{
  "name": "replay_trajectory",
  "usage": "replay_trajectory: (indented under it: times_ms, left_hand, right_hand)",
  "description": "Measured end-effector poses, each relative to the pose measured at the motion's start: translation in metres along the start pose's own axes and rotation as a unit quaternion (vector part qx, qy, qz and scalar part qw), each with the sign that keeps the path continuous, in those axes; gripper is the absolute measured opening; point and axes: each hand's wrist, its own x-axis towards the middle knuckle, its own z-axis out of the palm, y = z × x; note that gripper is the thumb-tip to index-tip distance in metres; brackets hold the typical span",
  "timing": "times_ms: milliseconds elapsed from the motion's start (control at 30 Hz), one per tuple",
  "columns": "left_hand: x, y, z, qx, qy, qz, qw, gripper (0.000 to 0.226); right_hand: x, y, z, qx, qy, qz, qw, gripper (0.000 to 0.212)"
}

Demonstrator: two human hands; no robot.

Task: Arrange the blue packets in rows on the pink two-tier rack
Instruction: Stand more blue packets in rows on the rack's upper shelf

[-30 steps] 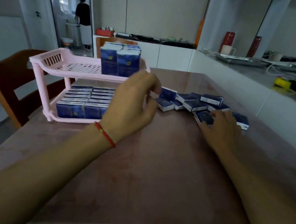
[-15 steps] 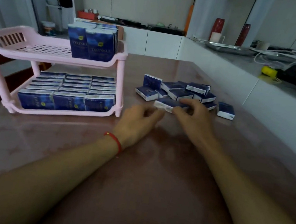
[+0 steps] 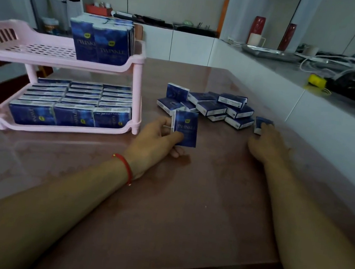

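The pink two-tier rack (image 3: 134,75) stands at the table's left. Its lower tier is filled with rows of blue packets (image 3: 73,100); on the upper tier a block of upright packets (image 3: 100,40) fills the right end. A loose heap of blue packets (image 3: 212,108) lies on the table to the right of the rack. My left hand (image 3: 157,140) holds one blue packet (image 3: 185,131) upright just in front of the heap, thumb across its lower front. My right hand (image 3: 267,145) lies on the table, its fingertips on a single packet (image 3: 260,123) at the heap's right edge.
The brown table (image 3: 184,204) has a white counter wall along its right side, with trays, cables and a yellow object (image 3: 317,81) on top. A person stands in the doorway at far left. Part of a wooden chair shows behind the rack.
My left hand took a packet from the heap and stood it upright. My right hand moved right, away from the left, to a lone packet at the heap's edge.
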Motion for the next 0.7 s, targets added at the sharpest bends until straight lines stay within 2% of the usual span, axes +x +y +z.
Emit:
replay_trajectory:
  times_ms: [200,267,400,500,600,700]
  left_hand:
    - [-0.004,0.0,-0.001,-0.004,0.0,0.014,1.0,0.023]
    - [-0.004,0.001,0.0,-0.009,0.001,0.012,1.0,0.024]
    - [-0.006,0.001,0.0,-0.021,0.01,0.017,1.0,0.025]
    - [-0.009,0.002,-0.001,-0.03,0.018,0.02,0.999,0.027]
    - [-0.01,0.002,-0.002,-0.045,0.02,0.015,0.999,0.028]
    - [-0.012,0.004,-0.003,-0.051,0.021,0.011,0.998,0.025]
  right_hand:
    - [-0.011,-0.011,-0.001,-0.006,0.114,0.031,0.993,0.046]
    - [-0.019,-0.013,-0.005,-0.006,0.115,0.032,0.993,0.047]
    - [-0.036,-0.02,-0.018,0.082,0.061,0.051,0.993,0.071]
    - [-0.051,-0.028,-0.029,0.215,0.035,-0.02,0.976,0.062]
    - [-0.068,-0.043,-0.032,0.356,-0.022,-0.16,0.92,0.06]
    - [-0.076,-0.056,-0.022,0.405,-0.088,-0.26,0.872,0.067]
